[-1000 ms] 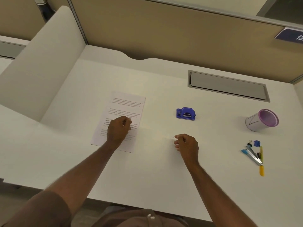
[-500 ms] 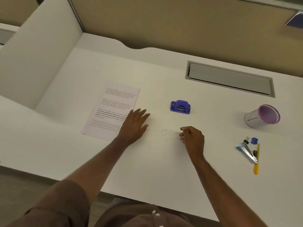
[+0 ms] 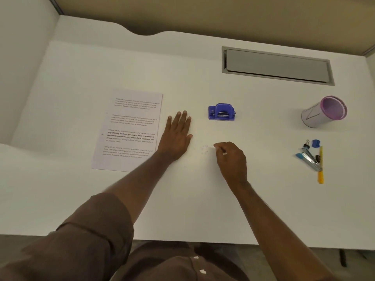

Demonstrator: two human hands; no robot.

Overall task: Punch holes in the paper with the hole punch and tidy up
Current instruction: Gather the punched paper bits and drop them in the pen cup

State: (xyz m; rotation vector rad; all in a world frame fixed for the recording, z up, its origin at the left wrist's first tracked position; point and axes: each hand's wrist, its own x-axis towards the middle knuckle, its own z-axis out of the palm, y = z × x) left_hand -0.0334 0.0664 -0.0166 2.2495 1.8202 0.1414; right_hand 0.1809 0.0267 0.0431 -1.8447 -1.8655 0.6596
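A printed sheet of paper [image 3: 132, 122] lies flat on the white desk [image 3: 192, 199], left of centre. The small blue hole punch [image 3: 221, 112] stands to its right, farther back. My left hand [image 3: 177, 136] rests flat on the desk, fingers straight, just right of the paper's edge. My right hand [image 3: 231, 159] is curled, its fingertips pinching a tiny white paper scrap. A few more tiny white paper scraps [image 3: 206, 148] lie on the desk between my hands.
A purple-rimmed pen cup [image 3: 322, 112] lies tipped on its side at the right. Nearer the front sit a stapler [image 3: 309, 158], a yellow pen [image 3: 320, 167], a binder clip [image 3: 306, 143] and a small blue item [image 3: 315, 143]. A grey cable hatch [image 3: 278, 65] is behind; a white divider [image 3: 24, 57] stands left.
My left hand has come off the paper, opened, and moved right onto the bare desk. My right hand has stayed curled near the scraps.
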